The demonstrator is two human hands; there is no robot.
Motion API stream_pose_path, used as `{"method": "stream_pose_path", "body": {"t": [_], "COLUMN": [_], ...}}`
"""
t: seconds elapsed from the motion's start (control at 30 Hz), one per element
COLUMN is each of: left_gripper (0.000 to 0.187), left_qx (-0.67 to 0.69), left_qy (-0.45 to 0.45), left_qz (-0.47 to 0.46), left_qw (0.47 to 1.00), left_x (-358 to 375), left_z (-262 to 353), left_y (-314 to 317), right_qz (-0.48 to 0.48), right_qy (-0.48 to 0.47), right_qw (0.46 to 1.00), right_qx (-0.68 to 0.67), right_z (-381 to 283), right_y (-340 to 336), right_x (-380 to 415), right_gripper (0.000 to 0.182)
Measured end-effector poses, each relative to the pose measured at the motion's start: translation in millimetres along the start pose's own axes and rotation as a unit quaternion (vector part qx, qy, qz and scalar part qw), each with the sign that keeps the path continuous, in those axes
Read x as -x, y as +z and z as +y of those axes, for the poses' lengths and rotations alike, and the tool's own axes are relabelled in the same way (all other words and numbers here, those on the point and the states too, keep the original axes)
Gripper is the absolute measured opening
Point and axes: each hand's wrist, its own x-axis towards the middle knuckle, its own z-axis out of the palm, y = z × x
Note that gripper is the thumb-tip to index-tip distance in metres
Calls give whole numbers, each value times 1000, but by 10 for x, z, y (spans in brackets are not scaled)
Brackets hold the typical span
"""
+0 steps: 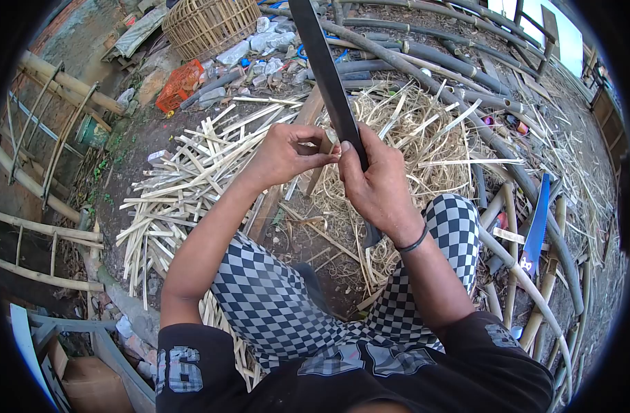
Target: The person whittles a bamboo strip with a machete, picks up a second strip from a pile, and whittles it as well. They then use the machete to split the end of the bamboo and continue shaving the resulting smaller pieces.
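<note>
A machete (330, 76) with a long dark blade points up and away. My right hand (378, 182) is closed around its lower part, thumb along the blade, and the handle end shows below the palm. Close beside the blade, my left hand (287, 155) pinches a short bamboo strip (321, 164), which slants down from the fingers. The left fingertips are right at the right thumb. Beyond my hands lie a heap of split bamboo strips (191, 162) on the left and a pile of curled shavings (414, 144) on the right.
A blue-bladed handsaw (537, 224) rests among bamboo poles (562, 265) at the right. Long poles (425, 65) cross the back. An orange crate (180, 86) and a woven bamboo basket (210, 27) stand at the back left. Bamboo ladder-like frames (46, 230) line the left.
</note>
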Motion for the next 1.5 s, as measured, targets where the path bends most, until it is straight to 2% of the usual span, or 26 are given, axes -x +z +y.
{"method": "stream_pose_path", "body": {"t": [0.07, 0.13, 0.63, 0.93, 1.03, 1.27, 1.33, 1.37, 1.43, 1.5], "left_gripper": [27, 17, 18, 19, 25, 21, 25, 25, 29, 28], "left_qx": [0, 23, 19, -8, -10, -5, -120, -119, -304, -260], "left_qy": [-14, 15, 20, 8, -16, -3, 67, 68, 106, 83], "left_qz": [-7, 13, 12, 13, -2, 11, -15, -16, -35, -61], "left_qw": [1000, 1000, 1000, 1000, 1000, 1000, 990, 990, 946, 960], "left_x": [3, 4, -15, -3, -4, -1, 10, 28, 78, 82], "left_z": [-13, -26, -8, -23, -8, 34, 37, 47, 105, 53], "left_y": [8, 27, 27, -17, -28, 14, 36, 49, 60, 67], "right_qz": [2, 4, 6, -1, 4, 10, 9, 11, 13, -2], "right_qy": [-6, -13, -15, 22, 11, -28, -34, -37, -40, -43], "right_qw": [1000, 1000, 1000, 999, 999, 999, 999, 999, 999, 998], "right_qx": [0, 0, -10, -33, -30, 10, 23, 26, 31, 44], "right_z": [30, 43, 16, -7, 5, 3, -2, 5, 11, 11], "right_y": [17, 25, 36, 51, 50, 33, 27, 36, 44, 49], "right_x": [-2, -3, 0, -11, -11, -23, -17, -13, -7, -4], "right_gripper": [23, 23, 21, 21, 21, 25, 27, 28, 30, 32]}}
